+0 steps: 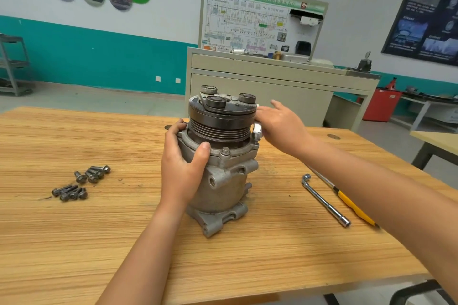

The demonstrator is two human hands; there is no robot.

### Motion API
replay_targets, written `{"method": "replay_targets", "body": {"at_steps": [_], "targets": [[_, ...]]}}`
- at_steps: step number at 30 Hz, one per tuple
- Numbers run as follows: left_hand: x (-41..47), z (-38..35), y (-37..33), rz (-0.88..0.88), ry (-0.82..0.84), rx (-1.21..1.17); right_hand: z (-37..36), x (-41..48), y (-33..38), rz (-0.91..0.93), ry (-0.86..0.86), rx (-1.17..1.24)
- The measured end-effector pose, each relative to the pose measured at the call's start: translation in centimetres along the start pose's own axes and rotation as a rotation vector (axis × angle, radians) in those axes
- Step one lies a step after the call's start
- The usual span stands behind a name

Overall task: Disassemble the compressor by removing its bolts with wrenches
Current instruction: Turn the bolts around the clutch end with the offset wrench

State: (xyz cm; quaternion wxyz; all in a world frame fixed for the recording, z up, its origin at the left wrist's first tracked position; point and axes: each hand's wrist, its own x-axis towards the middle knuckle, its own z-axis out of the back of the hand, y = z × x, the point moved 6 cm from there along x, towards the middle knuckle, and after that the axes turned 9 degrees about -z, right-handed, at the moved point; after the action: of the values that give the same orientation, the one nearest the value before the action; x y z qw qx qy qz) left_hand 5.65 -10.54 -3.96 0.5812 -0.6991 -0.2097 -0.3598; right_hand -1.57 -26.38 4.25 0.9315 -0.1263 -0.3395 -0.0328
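Nearest me, the wood-grain worktop [74, 242] runs under both forearms. A little further in, on my right, the L-shaped socket wrench [325, 202] lies flat beside a yellow-handled tool [353, 208]. The wrench's long axis runs from near-right to far-left, with its bent head at the far end, toward the compressor. It sits just beside my right forearm, so I judge the right side the nearer one to fetch it. On my left, well apart from the rest, loose bolts [74, 184] lie in two small clusters.

At mid-worktop the compressor [223, 186] stands upright on its mounting feet, pulley [220, 122] on top. My left grip [183, 161] is wrapped on it, fingers round the far side of the flange and thumb pressed on the near rim, holding the body. Just right of that thumb a flange bolt [225, 150] sits in place, head up, its axis vertical like the compressor's own.

Beyond, my right grip [280, 126] carries no tool. Its fingers are fairly straight and rest against the pulley's right flank, above a white-capped fitting [257, 130]. As I read it, the coming move turns on this: the bolt lies left of that grip and nearer to me, the wrench lies right and nearer still, and the socket must come down onto the bolt head from above
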Motion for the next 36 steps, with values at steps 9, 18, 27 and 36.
{"method": "replay_targets", "body": {"at_steps": [9,18,27,36], "targets": [[0.0,-0.1,-0.1,-0.002,-0.006,-0.009,4.5,-5.7,-2.0,-0.368,0.294,-0.124],[0.0,-0.2,-0.1,0.000,-0.013,-0.014,5.6,-5.8,3.1,-0.271,0.548,-0.523],[0.0,0.0,-0.2,0.002,0.001,-0.007,5.3,-5.6,2.5,-0.034,0.526,-0.693],[-0.1,-0.1,-0.1,0.008,0.001,-0.012,0.2,-1.1,-0.9,-0.025,0.266,-0.394]]}}
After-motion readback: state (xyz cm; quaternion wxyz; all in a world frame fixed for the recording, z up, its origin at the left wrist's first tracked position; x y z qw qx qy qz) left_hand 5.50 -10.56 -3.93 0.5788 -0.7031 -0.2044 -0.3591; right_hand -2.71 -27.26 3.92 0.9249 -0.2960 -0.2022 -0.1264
